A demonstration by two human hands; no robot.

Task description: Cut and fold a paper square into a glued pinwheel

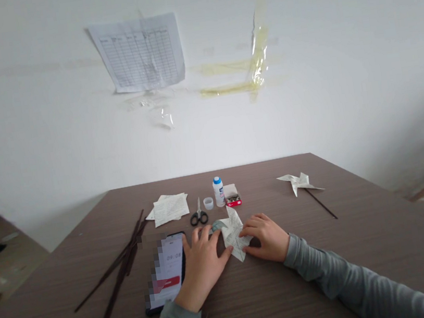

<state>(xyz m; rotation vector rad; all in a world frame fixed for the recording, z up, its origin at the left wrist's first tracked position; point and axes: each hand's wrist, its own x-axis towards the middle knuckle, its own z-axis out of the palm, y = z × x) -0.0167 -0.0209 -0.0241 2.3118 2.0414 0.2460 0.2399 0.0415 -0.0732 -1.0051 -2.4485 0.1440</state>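
Observation:
A partly folded pinwheel (234, 235) of printed white paper rests on the table in front of me, one point sticking up away from me. My left hand (204, 257) grips its left side, with the thumb at the near left edge and the fingers by a grey-green patch. On the right side, my right hand (266, 236) pinches the paper between thumb and fingers. Just beyond it stand a white bottle with a blue cap (219, 192) and a small red box of metal bits (233, 199). Black-handled scissors (199, 215) lie beside a small clear cup (208, 203).
A phone (168, 270) showing a timer lies left of my left hand. Farther left are several dark sticks (122, 266), with paper sheets (170, 208) behind. At the right, a finished paper pinwheel (300, 182) on a stick lies on the brown table (366, 242). A white wall rises behind.

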